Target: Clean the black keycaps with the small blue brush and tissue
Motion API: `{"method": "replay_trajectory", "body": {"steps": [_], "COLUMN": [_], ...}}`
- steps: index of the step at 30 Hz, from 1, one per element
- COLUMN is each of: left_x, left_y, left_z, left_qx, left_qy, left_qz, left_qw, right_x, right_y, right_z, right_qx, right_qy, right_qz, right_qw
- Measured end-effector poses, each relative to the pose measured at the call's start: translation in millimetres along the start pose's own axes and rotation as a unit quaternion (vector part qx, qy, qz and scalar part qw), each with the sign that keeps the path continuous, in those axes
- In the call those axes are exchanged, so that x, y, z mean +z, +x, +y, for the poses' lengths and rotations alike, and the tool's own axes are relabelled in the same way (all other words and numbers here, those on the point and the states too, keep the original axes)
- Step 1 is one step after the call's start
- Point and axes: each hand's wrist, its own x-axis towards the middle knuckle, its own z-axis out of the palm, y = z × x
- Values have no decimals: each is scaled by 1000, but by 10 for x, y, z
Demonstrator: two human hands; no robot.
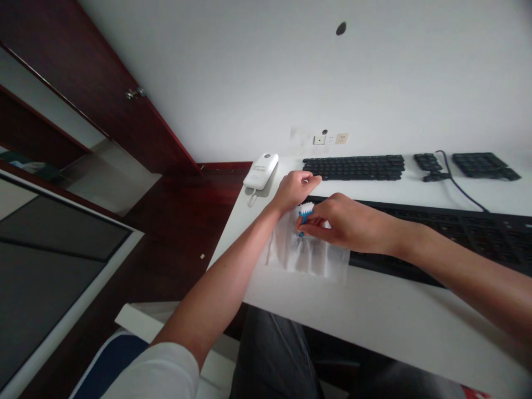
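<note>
My right hand (338,221) pinches a small brush with a blue handle and white bristles (306,209), its bristles pointing up and away from me. Beneath the brush, a sheet of clear plastic or thin tissue (307,260) covers the left end of a black keyboard (386,265). My left hand (294,189) rests at the keyboard's far left corner, fingers curled; what they hold, if anything, is hidden. Behind the keyboard, black keycaps (353,168) lie in rows on the white desk.
A white handheld device (261,170) with a short cable lies at the desk's left edge. More keycaps (484,165) and a dark cable (461,188) lie at the right. Wall sockets (331,139) sit behind the desk. A dark red door (137,105) stands at the left.
</note>
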Motion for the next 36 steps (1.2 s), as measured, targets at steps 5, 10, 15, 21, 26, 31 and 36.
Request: {"method": "replay_trajectory", "body": {"steps": [5,10,15,21,26,31,36], "left_x": [-2,11,12,-9,-13,-22,-23], "left_y": [-7,34,48,26,1,-24,-14], "left_z": [4,-57,-63,-17,33,72,49], "left_qx": [-14,4,0,-2,-6,-6,-6], "left_qy": [-17,7,35,49,42,30,30], "left_qz": [-9,-5,-7,-9,-3,-3,-6], "left_qw": [1000,1000,999,999,999,1000,1000], "right_x": [31,133,118,110,82,14,33], "right_y": [6,32,23,9,-1,-18,-3], "right_z": [-2,-22,-33,-24,-36,-63,15], "right_qx": [2,20,17,8,-10,-23,-33], "right_qy": [7,1,-10,-105,-92,-38,-15], "right_qz": [59,19,4,9,-26,-58,-52], "right_qw": [998,1000,1000,994,995,997,998]}}
